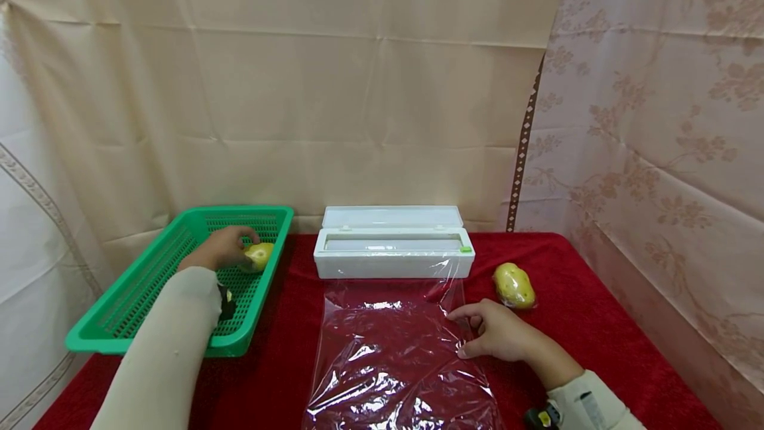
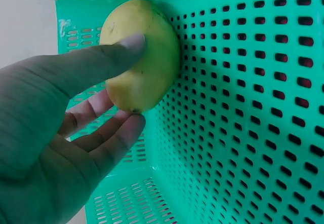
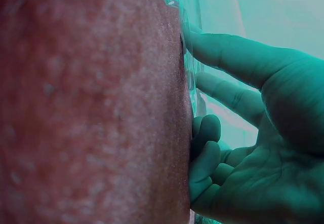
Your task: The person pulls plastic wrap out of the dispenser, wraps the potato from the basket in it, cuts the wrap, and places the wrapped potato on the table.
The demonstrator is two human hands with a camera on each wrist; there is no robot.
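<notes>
In the green basket (image 1: 239,345) at the left, my left hand (image 1: 222,248) holds a yellow potato (image 1: 260,255). The left wrist view shows the thumb across the potato (image 2: 152,77) and the fingertips at its lower end, close to the perforated basket side. A sheet of clear cling film (image 1: 382,357) stretches from the white dispenser box (image 1: 394,265) toward me over the red cloth. My right hand (image 1: 498,334) rests at the film's right edge, index finger and thumb extended over it and other fingers bent. Behind that hand lies a second potato (image 1: 514,285) wrapped in film.
The dispenser's lid (image 1: 392,217) stands raised, with a film roll inside and a small green piece (image 1: 466,249) at its right front. Red cloth (image 1: 573,310) covers the table. A beige curtain (image 1: 358,98) hangs behind, and a flowered one (image 1: 674,151) closes the right side.
</notes>
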